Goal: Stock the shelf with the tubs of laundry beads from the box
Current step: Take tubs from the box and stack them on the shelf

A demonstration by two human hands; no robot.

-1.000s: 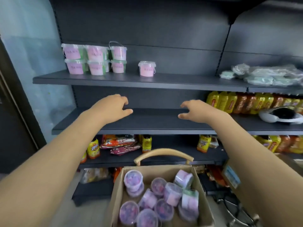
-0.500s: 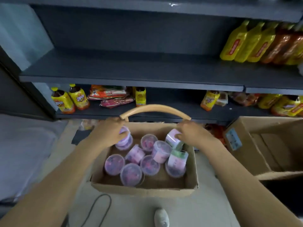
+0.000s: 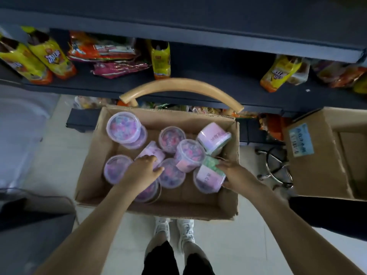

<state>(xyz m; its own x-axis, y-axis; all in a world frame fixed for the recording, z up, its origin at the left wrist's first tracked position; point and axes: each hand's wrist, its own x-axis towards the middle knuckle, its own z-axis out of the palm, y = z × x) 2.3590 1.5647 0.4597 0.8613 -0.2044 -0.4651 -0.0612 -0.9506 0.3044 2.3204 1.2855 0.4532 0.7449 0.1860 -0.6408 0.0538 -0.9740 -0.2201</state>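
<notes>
Both your hands have dropped from the shelf [image 3: 198,34] into the box [image 3: 178,212], left hand [image 3: 143,172] with fingers curled over a tipped tub [image 3: 154,150] mid-box, right hand [image 3: 237,176] gripping the green-lidded tub [image 3: 209,176] by the right wall, so another pair looks ready to lift.

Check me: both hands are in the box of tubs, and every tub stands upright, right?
Not all upright. The head view shows the left hand and right hand in the box, but some tubs lie tipped over, such as the green-lidded tub that the right hand touches.
</notes>
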